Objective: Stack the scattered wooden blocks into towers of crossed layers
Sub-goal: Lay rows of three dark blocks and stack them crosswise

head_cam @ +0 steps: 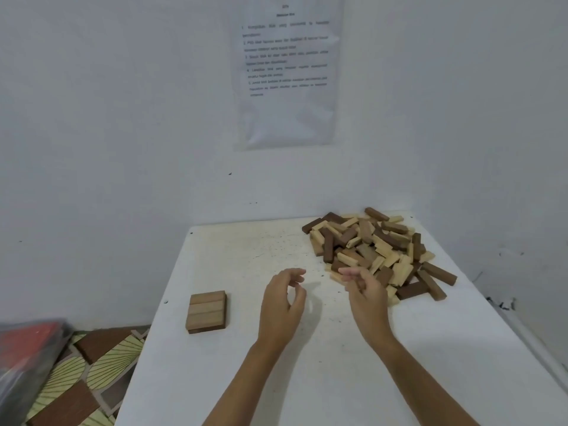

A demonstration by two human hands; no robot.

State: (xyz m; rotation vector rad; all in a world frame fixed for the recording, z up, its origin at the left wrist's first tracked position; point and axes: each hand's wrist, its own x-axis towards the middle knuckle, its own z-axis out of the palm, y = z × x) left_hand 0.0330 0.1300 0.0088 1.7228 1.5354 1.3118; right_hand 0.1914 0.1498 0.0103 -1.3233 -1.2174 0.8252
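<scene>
Head view: barely started. One low stack [206, 312] sits left of the left hand [281, 305], which is loosely curled and empty. Big block pile [378, 250] remains just beyond the right hand [367, 298]; fingers curled, can't tell if holding.

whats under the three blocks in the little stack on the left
A darker lower layer shows beneath the three blocks; its block count and direction are covered.
</scene>
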